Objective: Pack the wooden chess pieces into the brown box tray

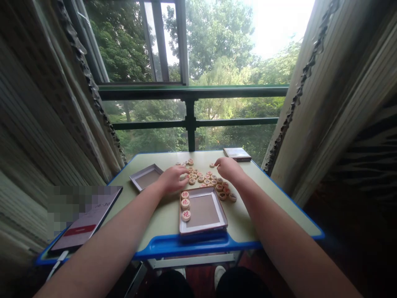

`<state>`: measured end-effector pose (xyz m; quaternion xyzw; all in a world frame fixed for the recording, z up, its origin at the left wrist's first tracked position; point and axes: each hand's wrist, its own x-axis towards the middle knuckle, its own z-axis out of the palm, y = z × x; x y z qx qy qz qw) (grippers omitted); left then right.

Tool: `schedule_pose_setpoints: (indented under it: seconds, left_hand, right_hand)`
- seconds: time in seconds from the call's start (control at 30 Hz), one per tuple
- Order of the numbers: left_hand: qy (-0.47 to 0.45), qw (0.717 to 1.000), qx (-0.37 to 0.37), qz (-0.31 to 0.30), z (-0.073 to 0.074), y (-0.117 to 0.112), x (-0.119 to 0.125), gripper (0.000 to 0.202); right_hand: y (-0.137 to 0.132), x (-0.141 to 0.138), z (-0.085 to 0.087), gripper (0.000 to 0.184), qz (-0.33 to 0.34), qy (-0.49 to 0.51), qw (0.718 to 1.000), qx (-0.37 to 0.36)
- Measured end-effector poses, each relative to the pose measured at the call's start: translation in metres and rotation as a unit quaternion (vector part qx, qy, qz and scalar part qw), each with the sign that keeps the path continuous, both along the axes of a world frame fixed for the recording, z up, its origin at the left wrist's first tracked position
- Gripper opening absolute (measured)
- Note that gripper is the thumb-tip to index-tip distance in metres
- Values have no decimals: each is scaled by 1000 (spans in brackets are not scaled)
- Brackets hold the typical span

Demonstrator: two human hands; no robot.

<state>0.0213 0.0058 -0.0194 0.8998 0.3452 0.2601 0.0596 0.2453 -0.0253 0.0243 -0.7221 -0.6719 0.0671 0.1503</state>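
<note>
Several round wooden chess pieces (207, 179) with red or dark characters lie scattered on the pale table (161, 215). A shallow box tray (203, 211) sits at the near edge, with three red-marked pieces lined along its left side. My left hand (173, 179) rests on the table at the left edge of the scattered pieces, fingers curled toward them. My right hand (227, 167) hovers over the right part of the pile, fingers bent down onto the pieces. What either hand holds is hidden.
A second empty box lid (146, 177) lies left of the pieces. A tablet (88, 221) with a cable rests at the table's near left corner. A small flat box (237, 154) sits at the far right by the window railing. Curtains flank both sides.
</note>
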Motion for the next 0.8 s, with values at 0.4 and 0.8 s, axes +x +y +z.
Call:
schedule_pose_setpoints:
  seconds: [0.4, 0.8]
  left_hand:
    - [-111, 976, -139, -124, 21, -19, 19, 46]
    - [-38, 975, -184, -119, 17, -22, 21, 46]
  right_hand:
    - [-21, 2, 22, 19, 18, -105, 980, -169]
    - [-34, 8, 19, 77, 73, 17, 953, -294]
